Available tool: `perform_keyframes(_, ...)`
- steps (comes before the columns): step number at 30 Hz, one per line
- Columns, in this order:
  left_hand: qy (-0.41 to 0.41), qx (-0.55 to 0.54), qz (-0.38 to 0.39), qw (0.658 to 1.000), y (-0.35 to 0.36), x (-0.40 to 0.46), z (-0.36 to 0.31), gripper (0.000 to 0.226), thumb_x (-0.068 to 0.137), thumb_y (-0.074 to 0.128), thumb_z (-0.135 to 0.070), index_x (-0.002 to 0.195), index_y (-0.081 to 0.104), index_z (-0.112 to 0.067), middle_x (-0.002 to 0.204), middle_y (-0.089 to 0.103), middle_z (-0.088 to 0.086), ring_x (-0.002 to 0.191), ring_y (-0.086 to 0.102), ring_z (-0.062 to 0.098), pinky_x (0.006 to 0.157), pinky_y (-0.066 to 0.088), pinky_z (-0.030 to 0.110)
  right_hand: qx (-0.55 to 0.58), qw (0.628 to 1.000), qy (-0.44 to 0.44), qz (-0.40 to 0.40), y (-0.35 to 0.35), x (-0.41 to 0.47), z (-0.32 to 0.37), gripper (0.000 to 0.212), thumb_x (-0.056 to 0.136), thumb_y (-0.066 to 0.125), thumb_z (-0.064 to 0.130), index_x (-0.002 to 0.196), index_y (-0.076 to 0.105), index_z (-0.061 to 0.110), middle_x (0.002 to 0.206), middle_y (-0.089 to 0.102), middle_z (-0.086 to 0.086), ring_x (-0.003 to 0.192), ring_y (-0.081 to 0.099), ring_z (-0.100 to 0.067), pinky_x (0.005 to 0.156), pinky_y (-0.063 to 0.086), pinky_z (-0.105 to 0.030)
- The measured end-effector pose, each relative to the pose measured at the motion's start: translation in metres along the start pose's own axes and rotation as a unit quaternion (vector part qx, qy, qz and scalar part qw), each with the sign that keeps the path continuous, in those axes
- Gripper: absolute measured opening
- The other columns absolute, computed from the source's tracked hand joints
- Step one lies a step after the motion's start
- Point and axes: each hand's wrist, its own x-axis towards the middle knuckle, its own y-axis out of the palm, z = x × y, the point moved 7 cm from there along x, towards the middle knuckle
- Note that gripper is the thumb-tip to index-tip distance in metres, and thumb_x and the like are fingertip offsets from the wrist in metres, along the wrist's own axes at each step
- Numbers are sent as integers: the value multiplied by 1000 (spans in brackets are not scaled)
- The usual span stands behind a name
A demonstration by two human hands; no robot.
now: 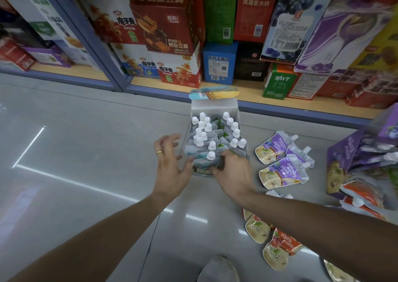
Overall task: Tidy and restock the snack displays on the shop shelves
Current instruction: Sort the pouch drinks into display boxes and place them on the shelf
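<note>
A white display box [214, 107] with its lid flap raised stands on the grey floor, packed with several spouted pouches [212, 137] whose white caps point up. My right hand [231, 172] grips the front pouches at the box's near end. Spread-fingered, my left hand [169, 156] hovers beside the box's left front corner, its thumb close to the pouches, a ring on one finger. Purple pouches [282, 161] lie loose on the floor to the right.
The bottom shelf [247, 94] with stacked snack cartons runs across the back. A purple box [349, 163] of pouches tilts at the right edge. Red pouches [277, 247] lie near my right forearm. My shoe [217, 268] shows at the bottom.
</note>
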Motion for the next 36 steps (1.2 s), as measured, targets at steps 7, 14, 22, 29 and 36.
perform_keyframes(7,-110,-107,197,968,33,-21,8,98,84,79,-2,151,19,-41,137,53,-32,124,53,-14,96,47,9,-2,998,57,19,3,-6,-17,42,72,77,53,94,69,19,92,76,0,90,71,-25,75,57,-35)
perform_keyframes(14,-116,-76,134,981,34,-16,15,76,88,79,-7,139,32,-39,128,64,-17,109,68,-2,84,54,13,74,997,18,29,-7,-8,0,32,76,84,34,103,73,21,97,78,5,91,73,-12,81,52,-25)
perform_keyframes(22,-118,13,120,986,33,-9,26,59,88,77,-5,137,49,-22,117,72,-10,102,69,1,86,54,12,-34,996,-6,80,6,16,11,31,77,80,41,98,75,19,98,76,-6,97,67,-30,73,51,-32)
perform_keyframes(29,-312,-151,94,933,33,-27,38,78,67,79,-39,139,49,-28,117,70,-3,109,67,13,101,52,37,-1,998,-12,60,-5,1,1,34,75,75,50,92,74,21,91,77,0,91,71,-22,81,57,-35)
perform_keyframes(36,-211,-56,44,975,38,-78,-22,22,91,57,-20,69,54,-22,61,53,-11,64,47,16,64,40,35,71,997,14,-26,-70,-50,-63,23,81,78,44,98,75,29,87,77,14,82,72,0,82,60,-32)
